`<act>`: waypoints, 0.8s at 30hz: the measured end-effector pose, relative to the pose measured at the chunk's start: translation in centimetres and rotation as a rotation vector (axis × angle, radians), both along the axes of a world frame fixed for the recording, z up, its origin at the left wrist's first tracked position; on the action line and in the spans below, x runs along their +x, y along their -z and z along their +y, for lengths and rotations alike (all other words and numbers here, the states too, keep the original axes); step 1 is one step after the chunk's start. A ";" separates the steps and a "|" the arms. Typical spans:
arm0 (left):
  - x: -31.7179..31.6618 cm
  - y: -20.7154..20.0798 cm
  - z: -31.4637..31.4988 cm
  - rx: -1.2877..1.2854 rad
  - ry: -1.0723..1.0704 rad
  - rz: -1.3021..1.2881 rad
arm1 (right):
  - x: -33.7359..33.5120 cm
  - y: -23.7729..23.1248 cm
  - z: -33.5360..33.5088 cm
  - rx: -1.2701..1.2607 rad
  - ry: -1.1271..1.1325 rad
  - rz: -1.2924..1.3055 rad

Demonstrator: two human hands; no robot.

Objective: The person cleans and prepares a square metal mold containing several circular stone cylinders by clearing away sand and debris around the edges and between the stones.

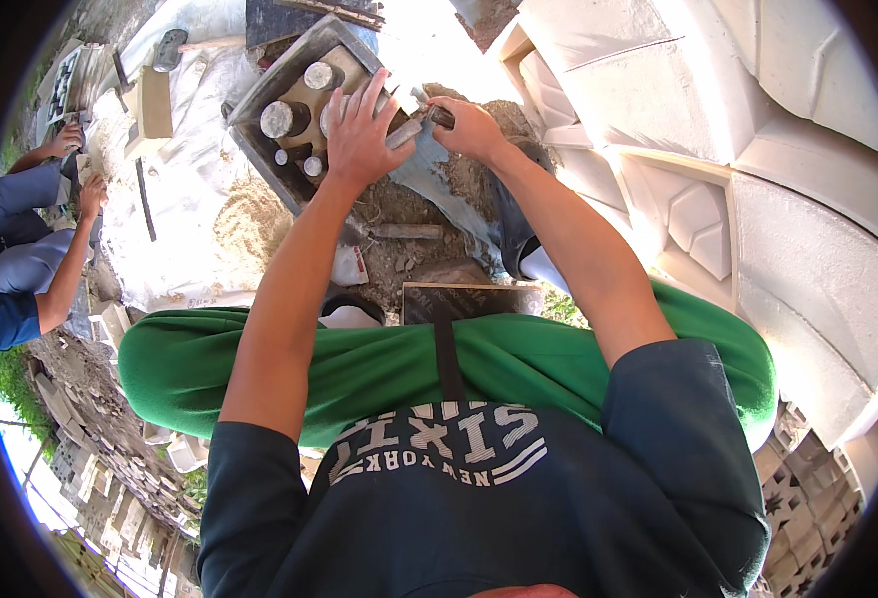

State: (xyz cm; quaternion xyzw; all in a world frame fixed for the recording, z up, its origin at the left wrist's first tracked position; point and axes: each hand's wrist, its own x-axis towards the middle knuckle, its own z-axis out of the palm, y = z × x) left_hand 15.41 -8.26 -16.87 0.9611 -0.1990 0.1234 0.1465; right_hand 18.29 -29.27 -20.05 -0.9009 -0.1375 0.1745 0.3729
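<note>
Grey stone slab (406,133) lies tilted beside tray; small chisel (437,113) touching it.

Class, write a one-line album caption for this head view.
Left hand rests on a grey tray of round metal pieces; right hand grips a dark tool.
</note>
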 end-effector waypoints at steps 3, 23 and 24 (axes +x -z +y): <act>0.3 0.0 -0.9 -0.007 0.001 0.001 | -2.6 1.5 0.7 -0.040 0.148 -0.065; 1.1 -0.2 -0.4 -0.078 0.084 0.030 | 1.6 3.2 0.6 0.349 0.170 0.970; 1.0 -0.2 -0.3 -0.085 0.067 0.037 | 1.4 3.3 1.0 0.341 0.157 0.971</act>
